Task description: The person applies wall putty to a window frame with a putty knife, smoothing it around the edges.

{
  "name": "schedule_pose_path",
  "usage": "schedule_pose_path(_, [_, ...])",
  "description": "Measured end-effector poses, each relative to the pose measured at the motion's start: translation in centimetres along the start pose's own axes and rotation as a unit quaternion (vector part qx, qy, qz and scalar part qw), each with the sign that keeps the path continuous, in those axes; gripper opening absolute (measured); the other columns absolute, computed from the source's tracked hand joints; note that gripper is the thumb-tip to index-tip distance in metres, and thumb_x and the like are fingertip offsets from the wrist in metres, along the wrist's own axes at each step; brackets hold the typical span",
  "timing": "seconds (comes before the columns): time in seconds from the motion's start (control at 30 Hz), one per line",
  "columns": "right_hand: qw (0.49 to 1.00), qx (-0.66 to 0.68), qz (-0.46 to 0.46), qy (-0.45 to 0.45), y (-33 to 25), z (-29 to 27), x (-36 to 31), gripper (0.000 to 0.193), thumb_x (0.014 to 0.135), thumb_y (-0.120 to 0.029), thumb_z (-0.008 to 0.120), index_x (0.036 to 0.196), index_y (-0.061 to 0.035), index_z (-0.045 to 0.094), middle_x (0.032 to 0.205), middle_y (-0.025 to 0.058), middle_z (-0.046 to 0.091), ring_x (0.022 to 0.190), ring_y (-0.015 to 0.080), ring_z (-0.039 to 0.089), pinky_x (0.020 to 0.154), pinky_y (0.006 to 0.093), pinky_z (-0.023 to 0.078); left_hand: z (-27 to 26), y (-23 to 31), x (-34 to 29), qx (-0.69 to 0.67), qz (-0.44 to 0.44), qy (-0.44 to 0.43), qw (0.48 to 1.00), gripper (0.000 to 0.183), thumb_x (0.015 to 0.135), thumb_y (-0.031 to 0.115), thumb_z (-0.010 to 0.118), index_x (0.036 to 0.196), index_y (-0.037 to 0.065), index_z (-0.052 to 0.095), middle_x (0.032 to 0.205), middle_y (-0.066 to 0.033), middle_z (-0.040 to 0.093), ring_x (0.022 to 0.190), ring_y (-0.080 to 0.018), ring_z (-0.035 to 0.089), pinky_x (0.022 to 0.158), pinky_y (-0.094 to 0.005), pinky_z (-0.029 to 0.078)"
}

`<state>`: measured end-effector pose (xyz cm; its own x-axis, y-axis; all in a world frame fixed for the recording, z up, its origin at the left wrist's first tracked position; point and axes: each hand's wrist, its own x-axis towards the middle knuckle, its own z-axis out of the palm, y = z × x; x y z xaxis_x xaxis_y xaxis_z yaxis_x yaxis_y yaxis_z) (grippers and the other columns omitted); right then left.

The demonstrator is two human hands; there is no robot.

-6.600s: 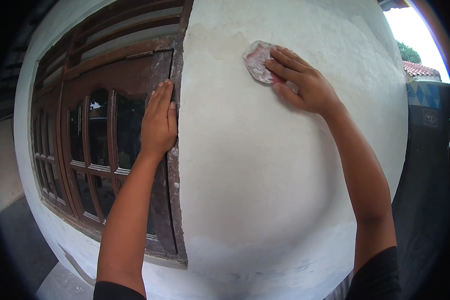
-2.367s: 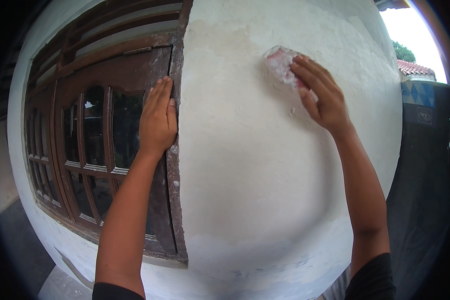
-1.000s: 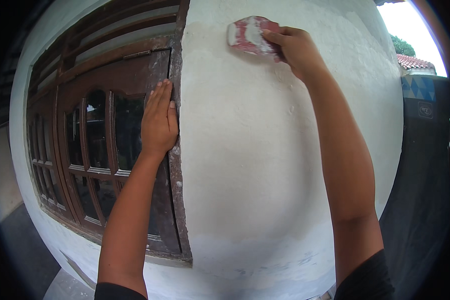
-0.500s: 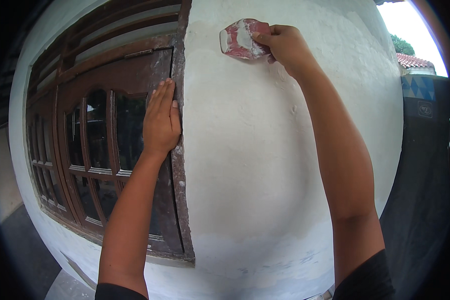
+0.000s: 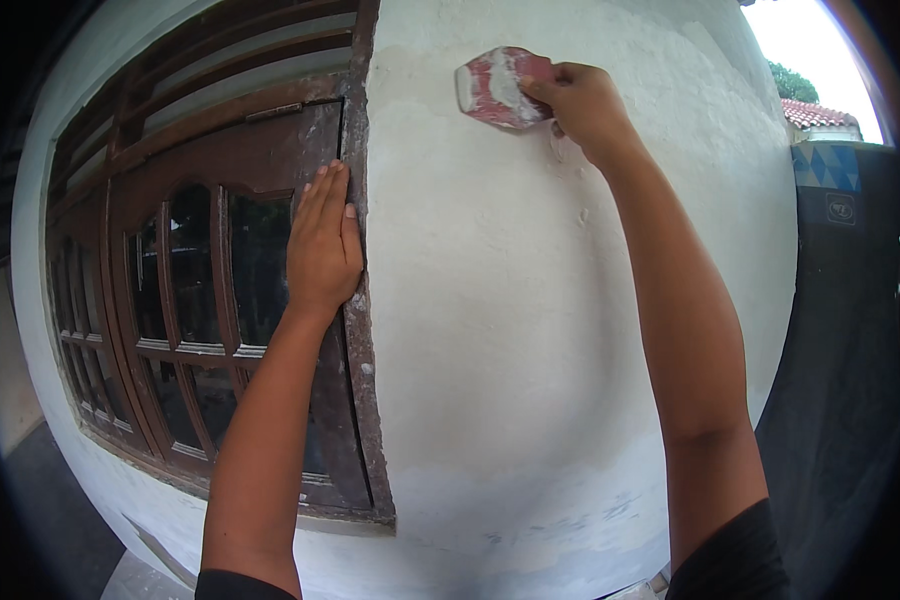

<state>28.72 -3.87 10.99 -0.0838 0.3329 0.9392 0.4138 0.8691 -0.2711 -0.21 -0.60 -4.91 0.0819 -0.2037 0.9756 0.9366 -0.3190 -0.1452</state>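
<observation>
Between the thumb and fingers of my right hand (image 5: 588,112) is a flat red putty scraper (image 5: 505,88), smeared with white filler. Its blade end points left and lies against the upper part of the whitish plastered wall (image 5: 490,300). My left hand (image 5: 324,240) rests flat, fingers stretched upward, on the right edge of a brown wooden window (image 5: 320,130), next to its frame. Small raised bumps and patchy filler show on the wall below my right hand.
The worn wooden frame (image 5: 362,380) stands between window and wall. Dark glass panes (image 5: 195,260) fill the window, with wooden slats (image 5: 240,65) above. Past the wall's right edge are a dark surface with a blue patterned band (image 5: 826,167) and a tiled roof (image 5: 816,114).
My right hand has shifted slightly right and down with the scraper along the wall. The left hand stays on the window edge.
</observation>
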Motion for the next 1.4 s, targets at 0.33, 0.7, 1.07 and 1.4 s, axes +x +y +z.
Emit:
schedule_pose_path(0.33, [0.996, 0.094, -0.005, 0.009, 0.7, -0.9, -0.9, 0.038, 0.092, -0.025, 0.073, 0.109, 0.0080, 0.067, 0.082, 0.0040, 0.066, 0.064, 0.0087, 0.052, 0.057, 0.0260, 0.043, 0.0, 0.3, 0.1, 0.000, 0.001, -0.005, 1.000, 0.044, 0.103, 0.012, 0.040, 0.143, -0.004, 0.049, 0.148, -0.0203, 0.050, 0.142, -0.0336, 0.043, 0.121, -0.0445, 0.027])
schedule_pose_path(0.7, [0.989, 0.131, -0.005, 0.067, 1.0, -1.8, -1.2, 0.034, 0.087, -0.021, 0.076, 0.105, 0.0071, 0.071, 0.080, 0.0091, 0.070, 0.061, 0.0134, 0.058, 0.057, 0.0288, 0.049, 0.3, 0.4, 0.3, 0.007, 0.003, 0.003, 1.000, 0.044, 0.102, 0.012, 0.041, 0.143, -0.003, 0.049, 0.148, -0.0204, 0.050, 0.142, -0.0336, 0.043, 0.120, -0.0445, 0.028])
schedule_pose_path(1.07, [0.984, 0.158, 0.047, 0.069, 1.1, -2.7, -1.7, 0.036, 0.092, -0.023, 0.072, 0.110, 0.0081, 0.068, 0.081, 0.0053, 0.068, 0.064, 0.0093, 0.054, 0.054, 0.0251, 0.041, 0.3, 0.7, 0.4, 0.016, 0.003, 0.014, 1.000, 0.045, 0.099, 0.010, 0.046, 0.142, -0.003, 0.050, 0.145, -0.0208, 0.053, 0.140, -0.0341, 0.046, 0.119, -0.0456, 0.031])
schedule_pose_path(1.4, [0.996, 0.037, 0.027, 0.079, 3.4, -3.4, -1.4, 0.037, 0.090, -0.024, 0.074, 0.110, 0.0069, 0.069, 0.082, 0.0062, 0.068, 0.063, 0.0100, 0.056, 0.055, 0.0269, 0.044, 0.0, 0.4, 0.3, 0.009, 0.003, 0.002, 1.000, 0.045, 0.102, 0.012, 0.041, 0.144, -0.003, 0.048, 0.148, -0.0201, 0.050, 0.142, -0.0339, 0.043, 0.120, -0.0445, 0.028])
